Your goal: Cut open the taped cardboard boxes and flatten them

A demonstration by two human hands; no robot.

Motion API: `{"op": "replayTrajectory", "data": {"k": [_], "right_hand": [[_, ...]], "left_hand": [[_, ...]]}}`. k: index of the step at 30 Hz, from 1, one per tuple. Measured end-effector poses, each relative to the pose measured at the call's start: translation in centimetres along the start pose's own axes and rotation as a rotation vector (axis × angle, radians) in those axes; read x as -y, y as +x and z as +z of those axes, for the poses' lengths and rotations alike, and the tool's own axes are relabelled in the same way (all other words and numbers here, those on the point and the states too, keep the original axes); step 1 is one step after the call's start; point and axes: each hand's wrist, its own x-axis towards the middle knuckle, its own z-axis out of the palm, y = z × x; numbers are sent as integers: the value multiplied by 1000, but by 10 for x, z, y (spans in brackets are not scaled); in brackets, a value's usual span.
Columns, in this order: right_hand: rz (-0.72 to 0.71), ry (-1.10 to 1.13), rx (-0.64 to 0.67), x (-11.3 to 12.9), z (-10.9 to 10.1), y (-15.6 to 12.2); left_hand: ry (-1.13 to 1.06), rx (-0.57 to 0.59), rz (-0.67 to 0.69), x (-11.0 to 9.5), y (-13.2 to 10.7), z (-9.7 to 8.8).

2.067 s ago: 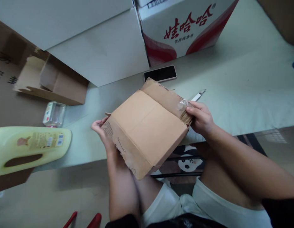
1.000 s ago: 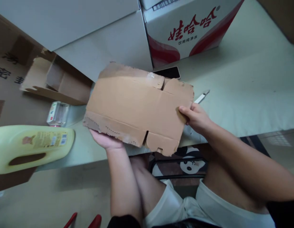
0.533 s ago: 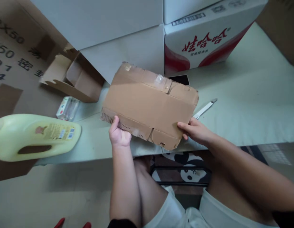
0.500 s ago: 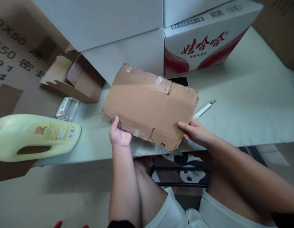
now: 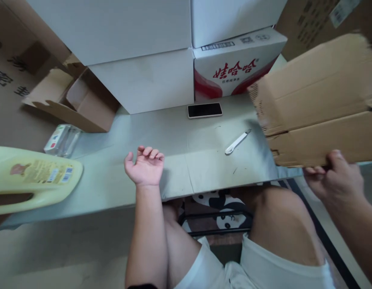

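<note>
A flat piece of brown cardboard (image 5: 318, 104) with creases and torn edges is raised over the right end of the table, tilted. My right hand (image 5: 339, 178) grips its lower edge, thumb on the near face and fingers behind. My left hand (image 5: 147, 165) rests palm up above the table's front part, fingers loosely curled and apart, holding nothing. Between the hands a white utility knife (image 5: 237, 142) lies on the table, its tip pointing up and right. Behind it a dark-screened phone (image 5: 205, 110) lies flat.
The table (image 5: 176, 172) has a pale green cover. White boxes (image 5: 143, 80) and a red-lettered carton (image 5: 234, 72) stand at the back. On the left are an open brown carton (image 5: 95, 104), a clear plastic pack (image 5: 63, 140) and a yellow jug (image 5: 38, 176). A large brown box (image 5: 306, 32) stands back right.
My left hand has let go of the cardboard. My right hand has carried it rightwards and turned it, uncovering the phone and the whole knife. The view has shifted slightly.
</note>
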Motion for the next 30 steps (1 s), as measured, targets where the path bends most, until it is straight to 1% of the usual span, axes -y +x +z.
{"op": "replayTrajectory", "data": {"k": [2, 3, 5, 6, 8, 9, 10, 12, 14, 15, 17, 20, 23, 25, 27, 30], "right_hand": [[-54, 66, -84, 2, -6, 17], [-87, 92, -106, 3, -6, 26], [-153, 56, -94, 5, 3, 51], [-183, 28, -84, 7, 11, 66], [-224, -33, -44, 16, 35, 101], [-224, -54, -56, 22, 50, 119], [-221, -66, -33, 27, 66, 136], [-152, -120, 95, 33, 97, 163], [-96, -177, 221, 29, 123, 175], [-75, -202, 281, 24, 131, 175], [-51, -240, 393, 10, 141, 168], [-46, -290, 506, -8, 142, 148], [-72, -354, 562, -11, 140, 126], [-106, -421, 604, -6, 146, 108], [-161, -501, 663, -1, 159, 87], [-261, -605, 785, 2, 196, 51]], "left_hand": [[-12, -20, -11, 2, -1, 2], [-16, -29, -13, 3, 0, 2], [-17, -50, -10, 4, 0, 4], [-15, -61, -10, 5, 1, 6], [-12, -75, -16, 7, 1, 9], [-10, -77, -21, 8, 2, 10], [-7, -74, -28, 9, 2, 11], [0, -61, -35, 10, 3, 12], [3, -52, -34, 10, 4, 12], [4, -49, -32, 8, 5, 11], [0, -40, -24, 5, 5, 9], [-13, -15, -9, -3, 3, 5], [-39, -2, -5, -9, -1, 2], [-73, 7, -4, -13, -4, 0], [-125, 8, 5, -17, -8, -2], [-208, -5, 31, -28, -13, -6]]}}
